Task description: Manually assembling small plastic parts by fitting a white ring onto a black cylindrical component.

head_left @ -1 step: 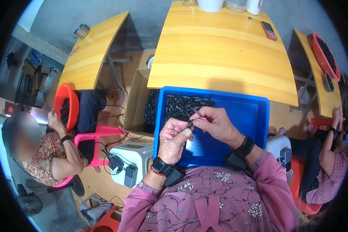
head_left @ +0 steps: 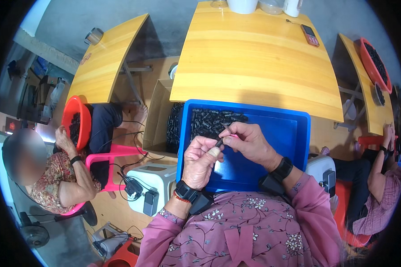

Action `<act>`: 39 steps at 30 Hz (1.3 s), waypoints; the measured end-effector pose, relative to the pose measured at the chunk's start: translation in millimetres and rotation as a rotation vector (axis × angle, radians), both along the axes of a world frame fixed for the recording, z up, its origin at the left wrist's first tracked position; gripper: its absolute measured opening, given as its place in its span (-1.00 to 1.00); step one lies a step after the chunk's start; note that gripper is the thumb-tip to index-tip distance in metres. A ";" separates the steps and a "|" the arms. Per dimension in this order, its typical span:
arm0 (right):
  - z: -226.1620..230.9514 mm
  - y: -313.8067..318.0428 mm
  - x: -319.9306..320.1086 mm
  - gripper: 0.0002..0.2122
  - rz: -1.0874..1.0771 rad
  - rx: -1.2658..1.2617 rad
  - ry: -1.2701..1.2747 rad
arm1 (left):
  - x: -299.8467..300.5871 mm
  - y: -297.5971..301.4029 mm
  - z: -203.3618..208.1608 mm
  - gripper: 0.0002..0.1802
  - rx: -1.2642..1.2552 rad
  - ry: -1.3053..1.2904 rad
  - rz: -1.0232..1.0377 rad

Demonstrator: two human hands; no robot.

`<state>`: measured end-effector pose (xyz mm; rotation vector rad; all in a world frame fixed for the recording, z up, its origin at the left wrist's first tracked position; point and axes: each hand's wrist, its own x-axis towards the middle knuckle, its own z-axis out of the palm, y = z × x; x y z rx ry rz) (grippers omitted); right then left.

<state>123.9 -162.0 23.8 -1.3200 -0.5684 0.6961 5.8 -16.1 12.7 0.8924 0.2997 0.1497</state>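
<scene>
Over the blue tray (head_left: 301,142) my two hands meet, fingertips close together. My left hand (head_left: 198,163) is closed, pinching a small black plastic piece (head_left: 218,143) between thumb and fingers. Closed in a pinch as well, my right hand (head_left: 256,144) grips a slim tool with a pink part (head_left: 233,135), held against or right beside the black piece. Its working tip is too small to make out. A heap of small black plastic pieces (head_left: 209,122) fills the tray's far left part, below and beyond my hands.
A wooden table (head_left: 254,58) stands beyond the tray, with a phone (head_left: 310,35) on it. Left of the tray is a cardboard box (head_left: 155,120) of black pieces, near a white stool (head_left: 142,184) with cables. One person sits left with a red basin (head_left: 85,122), another right.
My left thumb has shifted very slightly on the black piece. Otherwise both hands and the things around them look the same.
</scene>
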 end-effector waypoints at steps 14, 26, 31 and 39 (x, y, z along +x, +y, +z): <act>-6.1 -2.0 3.8 -0.89 0.013 -0.018 -0.172 | -1.4 9.0 -3.9 -0.81 -0.346 0.072 -0.151; 2.3 -0.9 -5.0 -0.85 -0.003 -0.096 -0.548 | -2.8 15.4 -13.2 -0.86 -0.483 0.068 -0.069; 3.5 1.3 -7.3 -0.84 -0.006 -0.073 -0.661 | -3.5 15.9 -16.3 -0.85 -0.559 0.023 -0.080; 1.0 0.3 -7.9 -0.83 0.015 -0.068 -0.673 | -5.5 18.1 -19.6 -0.83 -0.591 0.021 -0.100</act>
